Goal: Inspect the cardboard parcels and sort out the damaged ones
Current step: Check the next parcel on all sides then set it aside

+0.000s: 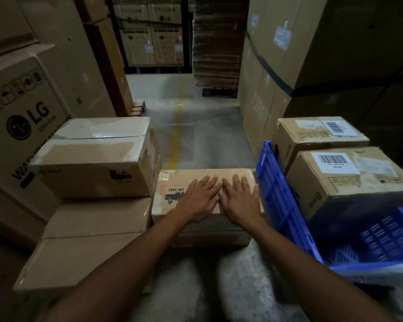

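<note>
Concrete floor [196,140] runs down a dim warehouse aisle walled with cartons. At the far left stands a big LG carton [26,126]. Just beside it is a stack of brown boxes, where a heavily taped parcel [91,159] sits on a wider lower box [86,247].

In the middle, low on the floor and close against that stack, lies the labelled parcel [168,198] under inspection, with a UN 3481 mark on its lid. The left hand [199,198] and right hand [240,203] rest flat on the lid side by side. Their fingers are straight and slightly spread, gripping nothing. To the right is a blue crate [279,194], just beside the parcel. A near barcoded parcel [349,182] and a far barcoded parcel [316,138] seem to sit in it.

Several things could go wrong from here. The light is poor, so a dent or tear could pass unnoticed. Flat palms test only the lid, and the sides and underside are out of sight. The mark likely means batteries inside, so pressing hard on a weak lid would be unwise. The parcel is hemmed between stack and crate, and lifting it carelessly could scrape the crate or nudge the taped parcel. Nothing visible marks which side takes damaged goods, so a mix-up is possible.

A faded yellow line [175,135] runs up the floor towards a wrapped pallet of flat cardboard [216,43], and tall cartons [312,54] close the right side.
</note>
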`<action>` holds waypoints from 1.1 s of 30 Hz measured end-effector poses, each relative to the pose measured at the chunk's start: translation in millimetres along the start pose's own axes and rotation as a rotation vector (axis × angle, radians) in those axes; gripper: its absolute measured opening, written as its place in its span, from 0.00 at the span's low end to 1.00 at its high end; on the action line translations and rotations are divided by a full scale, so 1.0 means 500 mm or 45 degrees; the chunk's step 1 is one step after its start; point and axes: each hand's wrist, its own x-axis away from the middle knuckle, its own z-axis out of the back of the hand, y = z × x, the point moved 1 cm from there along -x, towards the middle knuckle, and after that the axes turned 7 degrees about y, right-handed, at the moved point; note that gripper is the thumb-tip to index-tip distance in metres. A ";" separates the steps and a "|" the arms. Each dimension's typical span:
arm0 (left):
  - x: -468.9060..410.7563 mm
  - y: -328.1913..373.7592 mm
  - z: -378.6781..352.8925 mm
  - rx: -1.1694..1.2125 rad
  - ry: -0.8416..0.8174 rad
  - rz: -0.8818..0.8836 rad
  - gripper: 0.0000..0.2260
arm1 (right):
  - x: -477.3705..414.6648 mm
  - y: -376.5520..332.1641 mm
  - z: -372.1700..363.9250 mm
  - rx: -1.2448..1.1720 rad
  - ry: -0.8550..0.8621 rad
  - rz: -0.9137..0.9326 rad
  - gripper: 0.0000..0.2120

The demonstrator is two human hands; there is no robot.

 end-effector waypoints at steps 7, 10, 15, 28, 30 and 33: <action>0.012 -0.031 0.026 -0.064 0.051 0.326 0.24 | 0.003 0.013 0.011 -0.034 -0.021 0.032 0.28; 0.032 -0.094 0.041 -0.124 0.063 0.504 0.25 | 0.007 0.047 0.009 -0.110 -0.014 -0.194 0.33; 0.050 -0.130 0.040 0.141 0.088 0.670 0.27 | 0.031 0.089 -0.036 -0.893 0.174 -0.760 0.29; 0.069 -0.040 0.023 0.978 0.476 1.113 0.31 | -0.034 0.030 0.226 -0.667 0.492 -0.346 0.19; 0.061 -0.062 0.027 0.970 0.407 1.135 0.29 | -0.034 0.011 0.226 -0.560 0.524 -0.203 0.18; 0.037 -0.097 0.061 0.854 0.266 1.059 0.31 | -0.028 -0.010 0.203 -0.528 0.592 -0.087 0.23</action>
